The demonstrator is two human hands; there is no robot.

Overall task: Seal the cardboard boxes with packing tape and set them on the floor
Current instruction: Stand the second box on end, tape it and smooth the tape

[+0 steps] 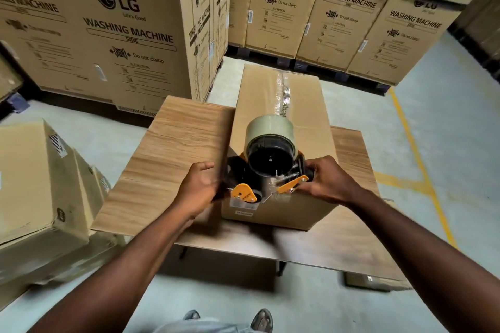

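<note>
The cardboard box [305,105] lies on a wood-grain table [167,149], a strip of clear tape [282,92] running along its top seam. A small white label [243,207] on its near face is too blurred to read. At the box's near edge sits an orange-and-black tape dispenser [266,178]. The left hand [198,188], motion-blurred, curls around its black handle, and the right hand [328,180] grips its right side. Behind stand tall cartons [108,30] printed "LG", "WASHING MACHINE SIDE" and "Do not clamp"; their finer print is illegible. More boxes [35,178] on the left are cut off.
</note>
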